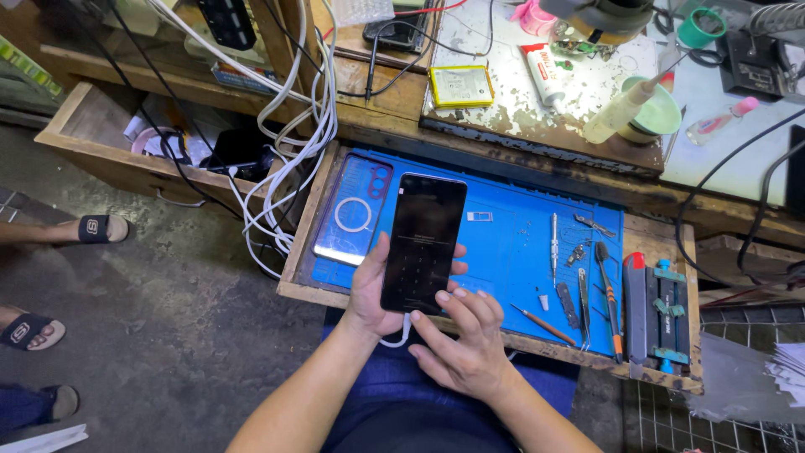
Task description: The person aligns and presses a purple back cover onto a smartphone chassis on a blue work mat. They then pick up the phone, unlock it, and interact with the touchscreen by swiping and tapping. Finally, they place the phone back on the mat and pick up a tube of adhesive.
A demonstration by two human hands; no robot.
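Left hand [373, 289]: wrapped around the lower half of a dark smartphone [423, 242] — palm behind it, thumb on the left edge, fingertips showing on the right edge.
Right hand [464, 344]: loosely curled, its fingertips resting on the phone's lower right corner, nothing pinched in it.
Smartphone: upright over the front edge of the pull-out tray, screen facing up, a faint keypad showing on the dark glass; a white cable [394, 338] hangs from its bottom end.
Pull-out tray [662, 376]: wooden, lined with a blue work mat [511, 252].
On the mat, left: a clear phone case [352, 222] with a white ring in it, lying flat just beside the phone.
On the mat, right: a slim screwdriver [553, 245], tweezers [583, 306], a black-and-orange handled tool [610, 298], a thin wooden-handled pick [543, 324] and small metal parts — all well apart from the hands.
Tray's right end: a grey and teal holding clamp [661, 312].
Open drawer, far left [92, 147]: holds dark and pale odds and ends; I cannot tell what they are.
Bench top [503, 101]: a yellow-edged battery [460, 85], a white tube [542, 73], a pale squeeze bottle [625, 107] leaning over a green dish [662, 113].
White cables [289, 143]: bundled down between drawer and tray.
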